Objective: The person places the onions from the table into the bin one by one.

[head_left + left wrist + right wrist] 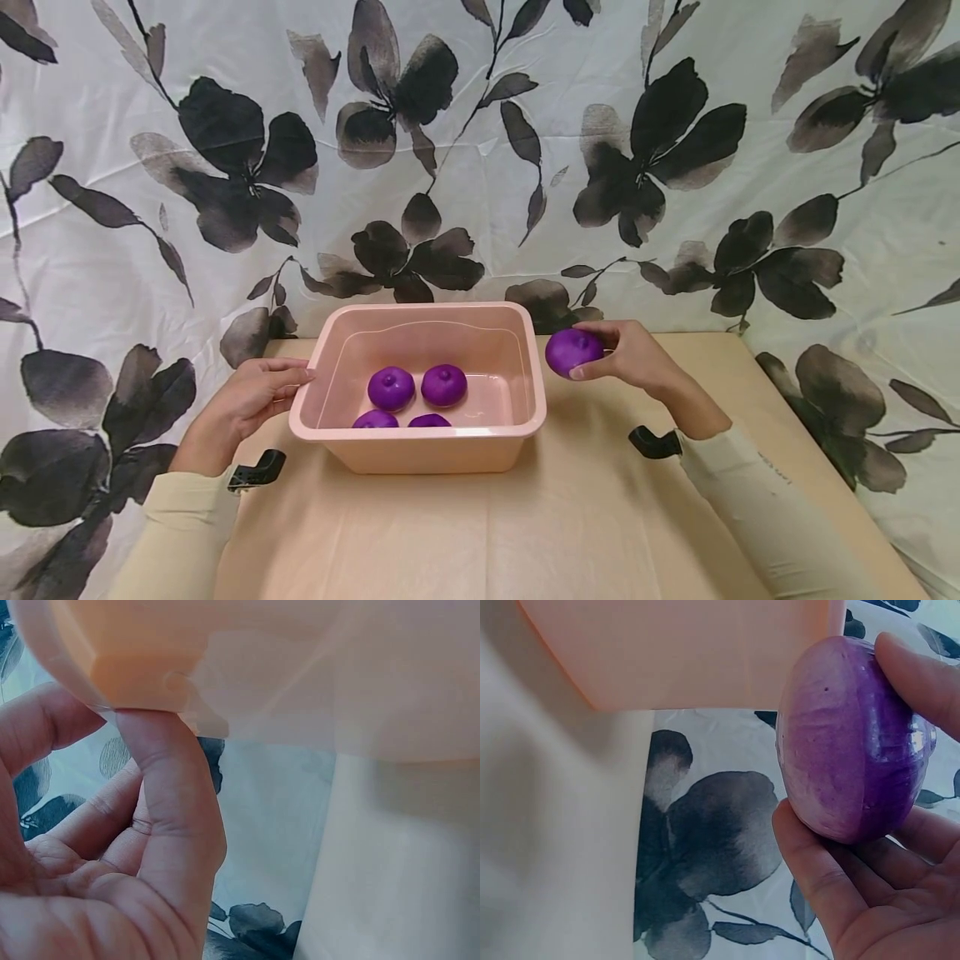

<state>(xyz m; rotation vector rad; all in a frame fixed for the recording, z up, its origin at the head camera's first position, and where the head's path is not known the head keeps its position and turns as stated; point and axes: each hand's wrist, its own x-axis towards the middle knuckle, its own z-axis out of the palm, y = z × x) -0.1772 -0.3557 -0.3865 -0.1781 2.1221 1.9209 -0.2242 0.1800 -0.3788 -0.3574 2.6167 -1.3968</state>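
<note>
A pink plastic tub (427,454) stands on the table, with several glossy purple onion-shaped balls (391,388) in it. My left hand (243,402) pinches the tub's left rim between thumb and fingers; the left wrist view shows the thumb (176,802) against the rim. Just outside the tub's right rim, my right hand (633,358) holds another purple onion-shaped ball (573,352), raised above the table. In the right wrist view this ball (847,742) sits between the thumb and fingertips. The tub's front wall partly hides the two nearest balls.
A beige-covered table (480,533) lies under the tub. Behind it and at both sides hangs a white cloth (525,225) with dark flowers. Black wrist mounts (258,469) stick out from both sleeves.
</note>
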